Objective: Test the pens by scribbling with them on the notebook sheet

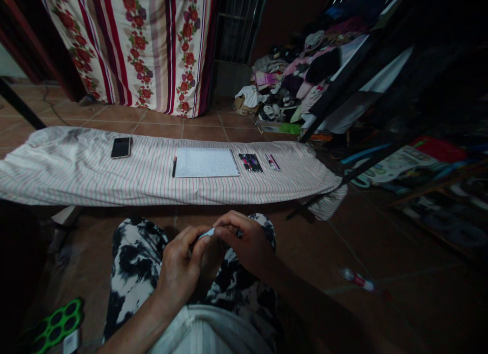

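My left hand (179,262) is closed, thumb and fingers pinching a small pale blue object (208,233) above my lap. The fingertips of my right hand (246,242) press together at the object's right end. Most of it is covered by fingers, so its kind does not show. Past my hands, a spiral notebook (208,163) lies open on a striped cloth (152,184), its page bearing faint marks. A dark pen (174,167) rests along its left edge. To its right lie a row of several pens (250,163) and a smaller group of pens (272,162).
A phone (121,148) lies at the left of the cloth-covered surface. Behind hangs a flowered curtain (141,49); a heap of clothes (297,74) is at the back right. On the floor are a plastic bottle (357,280) and a green holed object (57,323). Dark poles (366,166) slant at right.
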Motion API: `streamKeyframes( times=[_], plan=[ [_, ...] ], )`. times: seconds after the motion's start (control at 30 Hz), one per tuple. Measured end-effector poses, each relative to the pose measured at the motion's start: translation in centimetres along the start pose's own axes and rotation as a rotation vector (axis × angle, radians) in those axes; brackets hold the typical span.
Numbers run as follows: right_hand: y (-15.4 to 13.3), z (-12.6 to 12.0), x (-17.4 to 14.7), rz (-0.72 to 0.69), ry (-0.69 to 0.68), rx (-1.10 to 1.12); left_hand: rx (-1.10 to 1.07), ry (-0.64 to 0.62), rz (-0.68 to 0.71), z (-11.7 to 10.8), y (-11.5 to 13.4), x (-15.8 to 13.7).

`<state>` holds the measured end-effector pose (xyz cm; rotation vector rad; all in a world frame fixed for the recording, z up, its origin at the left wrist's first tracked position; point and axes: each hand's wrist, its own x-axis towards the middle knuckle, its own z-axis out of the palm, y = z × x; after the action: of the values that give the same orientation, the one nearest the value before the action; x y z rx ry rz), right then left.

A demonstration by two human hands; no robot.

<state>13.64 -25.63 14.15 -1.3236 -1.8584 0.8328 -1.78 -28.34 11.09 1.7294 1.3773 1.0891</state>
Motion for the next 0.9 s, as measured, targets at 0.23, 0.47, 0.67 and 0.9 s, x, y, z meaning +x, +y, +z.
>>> streamKeyframes(
  times=[0.23,0.47,0.67,0.9],
  plan=[
    [0.18,-0.03,0.08,-0.024,-0.015,0.031,-0.063,-0.017,-0.096,0.1,-0.09,0.16],
    [0.1,-0.27,0.13,-0.026,-0.033,0.054,-0.145,-0.035,-0.153,0.16,-0.17,0.07],
    [0.05,-0.24,0.03,0.01,-0.029,0.012,-0.11,-0.046,-0.121,0.04,0.09,0.13],
    [0.05,0.23,-0.17,0.067,0.003,-0.086,0.073,0.017,0.034,-0.01,0.39,0.09]
  ],
)
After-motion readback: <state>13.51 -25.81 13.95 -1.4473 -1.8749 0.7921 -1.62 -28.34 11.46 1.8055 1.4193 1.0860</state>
